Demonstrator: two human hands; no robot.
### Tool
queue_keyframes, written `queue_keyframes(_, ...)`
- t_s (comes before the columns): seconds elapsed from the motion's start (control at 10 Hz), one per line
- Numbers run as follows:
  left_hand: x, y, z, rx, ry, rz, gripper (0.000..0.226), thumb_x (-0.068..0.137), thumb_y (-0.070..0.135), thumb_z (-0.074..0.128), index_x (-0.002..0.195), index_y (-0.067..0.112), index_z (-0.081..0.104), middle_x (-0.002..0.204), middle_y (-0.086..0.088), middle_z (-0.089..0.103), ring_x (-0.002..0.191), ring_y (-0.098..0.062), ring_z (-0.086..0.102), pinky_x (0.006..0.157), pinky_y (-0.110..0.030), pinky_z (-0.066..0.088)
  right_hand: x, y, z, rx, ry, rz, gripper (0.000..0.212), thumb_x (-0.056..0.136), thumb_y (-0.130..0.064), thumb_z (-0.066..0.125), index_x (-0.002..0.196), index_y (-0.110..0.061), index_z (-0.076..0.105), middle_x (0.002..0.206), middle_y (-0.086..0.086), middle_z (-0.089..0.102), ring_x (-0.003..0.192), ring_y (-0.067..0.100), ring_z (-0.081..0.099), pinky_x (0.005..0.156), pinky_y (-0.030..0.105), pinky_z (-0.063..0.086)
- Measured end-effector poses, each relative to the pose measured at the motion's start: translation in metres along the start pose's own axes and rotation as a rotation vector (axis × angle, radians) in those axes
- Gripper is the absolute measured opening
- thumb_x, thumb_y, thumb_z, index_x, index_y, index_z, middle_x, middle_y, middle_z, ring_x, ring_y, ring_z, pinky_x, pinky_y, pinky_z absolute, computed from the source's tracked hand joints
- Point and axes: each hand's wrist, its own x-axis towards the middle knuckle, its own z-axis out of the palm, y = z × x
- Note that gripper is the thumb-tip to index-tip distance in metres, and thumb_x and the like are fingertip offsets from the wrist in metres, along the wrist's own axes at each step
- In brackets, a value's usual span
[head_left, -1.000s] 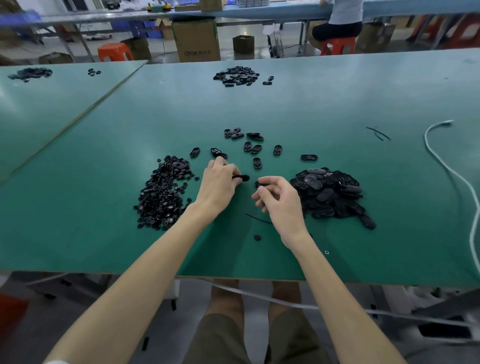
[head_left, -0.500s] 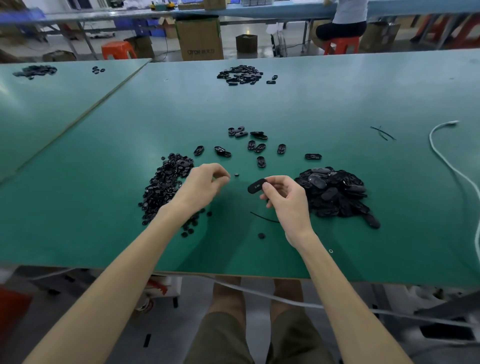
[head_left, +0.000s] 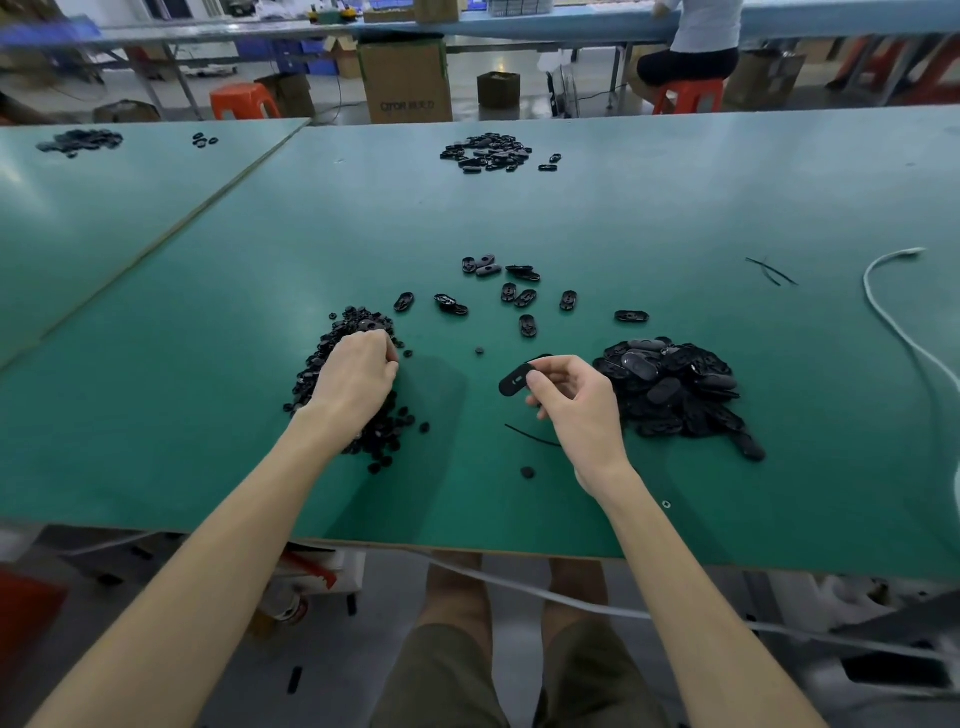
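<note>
My right hand (head_left: 576, 405) pinches a black oval plastic shell (head_left: 517, 383) just above the green table (head_left: 519, 208). To its right lies a heap of the same oval shells (head_left: 675, 384). My left hand (head_left: 356, 376) reaches down with curled fingers into a pile of small black round parts (head_left: 358, 327) on the left; whether the fingers hold one is hidden. Several finished oval pieces (head_left: 519, 299) lie scattered beyond both hands.
Loose small parts (head_left: 528, 472) and a thin black strand (head_left: 530, 436) lie near the front edge. A white cable (head_left: 893, 317) curves along the right. A further heap of black parts (head_left: 488, 153) sits far back. A person sits on a red stool (head_left: 685, 96) behind.
My left hand has moved left from the centre onto the pile of small parts. My right hand has lifted an oval shell and holds it up.
</note>
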Motion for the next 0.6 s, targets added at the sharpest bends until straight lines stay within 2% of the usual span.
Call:
queue_keyframes(0.1, -0.002, 0.002, 0.0, 0.029, -0.003, 0.01, 0.006, 0.1, 0.009, 0.062, 0.1, 0.004, 0.066, 0.104, -0.012, 0.065, 0.104, -0.03, 0.059, 0.091, -0.04, 0.049, 0.0, 0.0, 0.0, -0.001, 0.004, 0.001, 0.007, 0.099, -0.009, 0.068, 0.1, -0.016, 0.071, 0.084, -0.001, 0.073, 0.071, 0.003, 0.067, 0.065, 0.021, 0.053)
queue_keyframes(0.2, -0.004, 0.003, 0.001, 0.046, 0.025, 0.019, 0.006, 0.1, 0.012, 0.065, 0.101, 0.006, 0.065, 0.107, -0.013, 0.058, 0.106, -0.03, 0.052, 0.093, -0.039, 0.045, -0.001, 0.001, 0.0, -0.002, 0.005, 0.001, 0.007, 0.099, -0.009, 0.068, 0.1, -0.016, 0.071, 0.084, -0.001, 0.073, 0.072, 0.004, 0.067, 0.065, 0.021, 0.054)
queue_keyframes(0.3, -0.006, 0.007, 0.001, -0.071, 0.03, 0.007, 0.005, 0.1, 0.014, 0.065, 0.099, 0.008, 0.064, 0.103, -0.009, 0.061, 0.099, -0.026, 0.056, 0.088, -0.037, 0.047, 0.0, 0.001, -0.001, 0.003, 0.005, 0.002, 0.007, 0.099, -0.009, 0.068, 0.1, -0.016, 0.07, 0.084, -0.001, 0.073, 0.072, 0.004, 0.067, 0.066, 0.021, 0.054)
queue_keyframes(0.4, -0.012, 0.023, -0.002, -0.427, -0.068, -0.042, 0.006, 0.101, 0.015, 0.064, 0.097, 0.014, 0.06, 0.093, -0.002, 0.071, 0.08, -0.017, 0.066, 0.071, -0.023, 0.047, 0.0, 0.001, 0.0, 0.011, 0.007, -0.001, 0.007, 0.099, -0.01, 0.068, 0.1, -0.016, 0.07, 0.084, -0.001, 0.072, 0.071, 0.003, 0.067, 0.065, 0.02, 0.053)
queue_keyframes(0.5, -0.021, 0.044, 0.002, -0.628, -0.151, 0.028, 0.007, 0.099, 0.013, 0.067, 0.098, 0.013, 0.06, 0.089, -0.001, 0.076, 0.073, -0.008, 0.071, 0.057, -0.011, 0.045, 0.001, 0.001, 0.0, 0.022, 0.012, 0.0, 0.006, 0.099, -0.01, 0.069, 0.099, -0.016, 0.07, 0.084, -0.002, 0.072, 0.071, 0.004, 0.067, 0.064, 0.02, 0.053)
queue_keyframes(0.6, -0.028, 0.065, 0.014, -0.771, -0.104, 0.034, 0.011, 0.093, 0.011, 0.074, 0.094, 0.012, 0.064, 0.089, -0.004, 0.074, 0.072, -0.007, 0.067, 0.061, -0.013, 0.046, 0.001, 0.001, 0.0, 0.038, 0.027, 0.0, 0.003, 0.099, -0.011, 0.07, 0.1, -0.013, 0.071, 0.084, -0.001, 0.072, 0.071, 0.005, 0.067, 0.062, 0.02, 0.052)
